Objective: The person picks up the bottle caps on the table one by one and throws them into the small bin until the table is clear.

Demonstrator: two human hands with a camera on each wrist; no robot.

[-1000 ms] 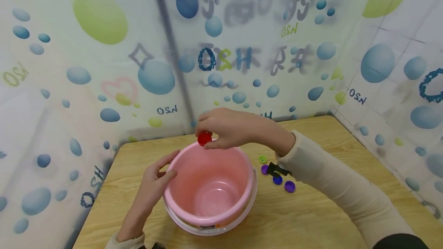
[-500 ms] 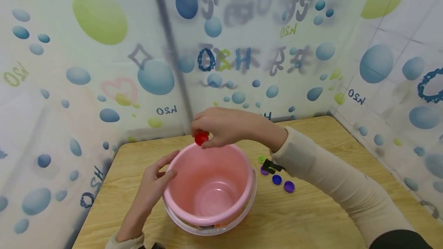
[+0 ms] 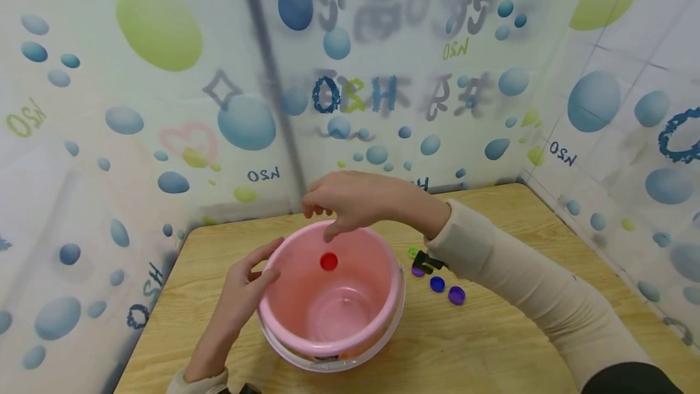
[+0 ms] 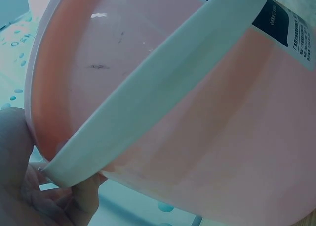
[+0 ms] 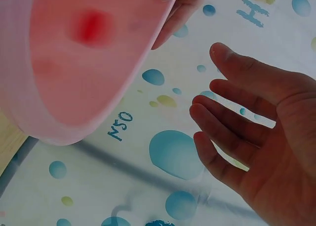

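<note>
A pink bucket stands on the table, its inside facing up toward me. My left hand grips the bucket's left rim, and the left wrist view shows fingers and thumb at the edge beside the pale handle. Above the far rim, my right hand holds nothing, its fingers parted and loosely bent. Below it, inside the bucket's outline, is a small round red cap, apart from the fingers. This red cap is blurred in the right wrist view.
Right of the bucket lie small round caps: a green one, a blue one and two purple ones, the nearer fully visible. The wooden table is bordered by patterned curtains.
My right hand has shifted slightly left, then let go of the red cap, which has dropped from the fingers into the bucket. My left hand has stayed on the rim.
</note>
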